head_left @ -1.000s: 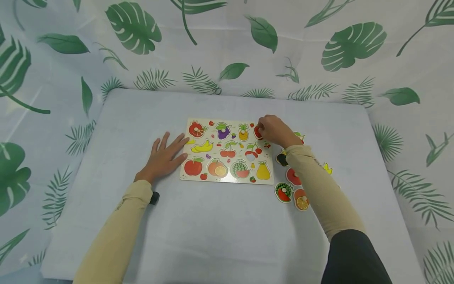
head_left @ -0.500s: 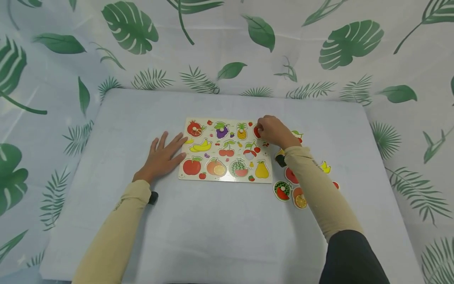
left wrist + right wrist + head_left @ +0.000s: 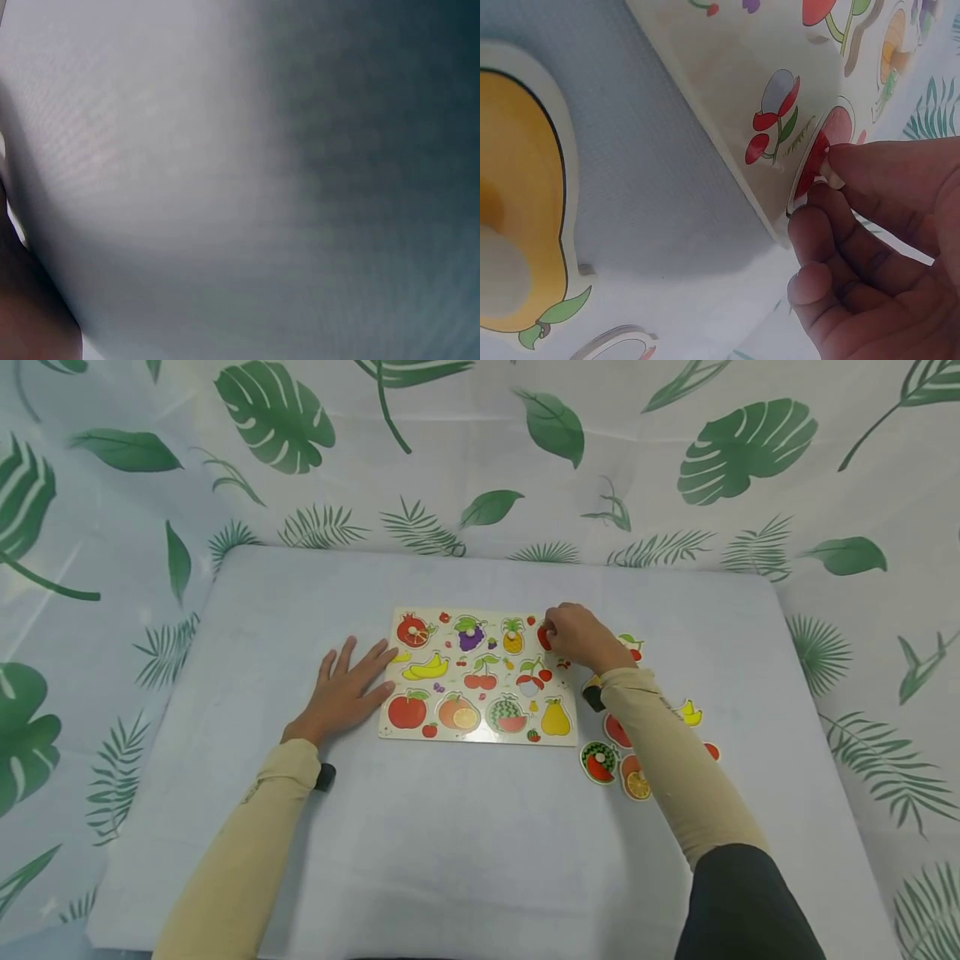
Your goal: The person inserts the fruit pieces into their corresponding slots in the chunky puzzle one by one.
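A fruit puzzle board (image 3: 450,743) lies flat on the white-covered table. At its upper right corner my right hand (image 3: 585,633) pinches the pale knob of a red puzzle piece (image 3: 810,166) between thumb and fingers. The piece sits tilted at its round slot in the right wrist view; the hand hides part of it. My left hand (image 3: 337,693) rests spread at the board's left edge, fingertips touching it. Knobbed pomegranate (image 3: 412,631), grape (image 3: 470,637) and pineapple (image 3: 513,640) pieces lie in the top row. The left wrist view is mostly blurred cloth.
Right of the board lie loose pieces: a watermelon (image 3: 599,763), an orange (image 3: 637,783), a red round piece (image 3: 617,730), bananas (image 3: 692,714) and cherries (image 3: 633,647). A yellow pear piece (image 3: 517,187) shows large in the right wrist view. My right forearm covers some pieces.
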A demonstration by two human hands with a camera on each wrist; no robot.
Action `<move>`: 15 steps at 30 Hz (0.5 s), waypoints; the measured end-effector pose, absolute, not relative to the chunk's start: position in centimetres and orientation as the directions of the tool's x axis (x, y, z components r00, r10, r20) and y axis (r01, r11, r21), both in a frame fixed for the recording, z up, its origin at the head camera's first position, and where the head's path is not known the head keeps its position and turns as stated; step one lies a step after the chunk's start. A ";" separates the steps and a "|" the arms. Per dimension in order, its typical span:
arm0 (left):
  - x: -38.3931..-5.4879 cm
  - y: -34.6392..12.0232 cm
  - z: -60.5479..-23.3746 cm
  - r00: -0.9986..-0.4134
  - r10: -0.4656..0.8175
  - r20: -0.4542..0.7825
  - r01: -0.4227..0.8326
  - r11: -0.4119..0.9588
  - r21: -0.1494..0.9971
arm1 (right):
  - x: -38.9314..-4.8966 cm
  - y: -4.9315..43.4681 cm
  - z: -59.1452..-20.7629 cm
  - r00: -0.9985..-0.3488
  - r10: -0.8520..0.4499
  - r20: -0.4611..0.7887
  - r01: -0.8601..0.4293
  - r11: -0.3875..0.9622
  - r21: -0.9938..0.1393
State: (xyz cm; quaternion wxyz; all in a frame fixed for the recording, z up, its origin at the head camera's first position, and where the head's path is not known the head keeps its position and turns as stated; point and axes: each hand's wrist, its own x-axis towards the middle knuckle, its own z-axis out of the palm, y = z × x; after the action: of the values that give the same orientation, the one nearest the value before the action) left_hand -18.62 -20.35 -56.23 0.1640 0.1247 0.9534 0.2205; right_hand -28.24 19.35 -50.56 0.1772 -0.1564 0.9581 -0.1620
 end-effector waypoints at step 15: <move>-18.6 -20.3 -56.1 -0.915 0.312 -0.256 0.166 0.870 0.464 | -27.7 20.5 -50.3 -0.881 -0.401 -0.252 -0.291 0.878 -0.381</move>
State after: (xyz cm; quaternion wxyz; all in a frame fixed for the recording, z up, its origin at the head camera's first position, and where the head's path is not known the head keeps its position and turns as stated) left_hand -18.59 -20.27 -56.06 0.1635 0.1253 0.9530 0.2222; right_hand -27.67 20.46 -50.27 0.1639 -0.1810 0.9551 -0.1682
